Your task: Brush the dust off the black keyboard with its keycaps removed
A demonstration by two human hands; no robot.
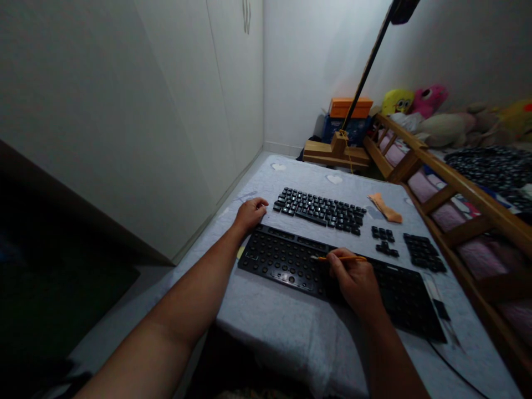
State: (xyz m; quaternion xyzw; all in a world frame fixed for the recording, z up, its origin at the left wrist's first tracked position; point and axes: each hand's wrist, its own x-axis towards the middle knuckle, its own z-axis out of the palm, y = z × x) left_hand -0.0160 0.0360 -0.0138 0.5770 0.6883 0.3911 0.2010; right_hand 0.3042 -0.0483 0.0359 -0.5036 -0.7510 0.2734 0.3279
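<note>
At 12 o'clock, past the far end of the counter point(286, 310), we see an orange box point(351, 107) on top of a blue box point(357, 130); what they hold we cannot tell. At 1 to 2 o'clock, a bed point(457, 172) behind a wooden rail holds plush toys point(430, 101) and bedding. In front of the boxes stands a wooden stand point(338, 148), its dark pole leaning up to the right.

On the counter, the main keys point(320, 210) lie in rows at 11 to 12 o'clock from the keyboard point(278, 260). A smaller group of keys point(383, 240) sits at 1 o'clock, the number keys point(424, 252) at 2, and an orange cloth point(385, 208) beyond the small group. At 3 o'clock, just off the keyboard's end, lies a blurred tool point(443, 310); a cable point(453, 366) leaves at 4.

Our right hand point(349, 271) is closed round a brush point(349, 259) above the keyboard's middle, hiding part of it; the pale tip points to 9 o'clock. Our left hand point(251, 215) rests by the keyboard's 10 o'clock corner, beside the main keys, fingers loosely bent; whether fingertips and thumb meet we cannot tell.
</note>
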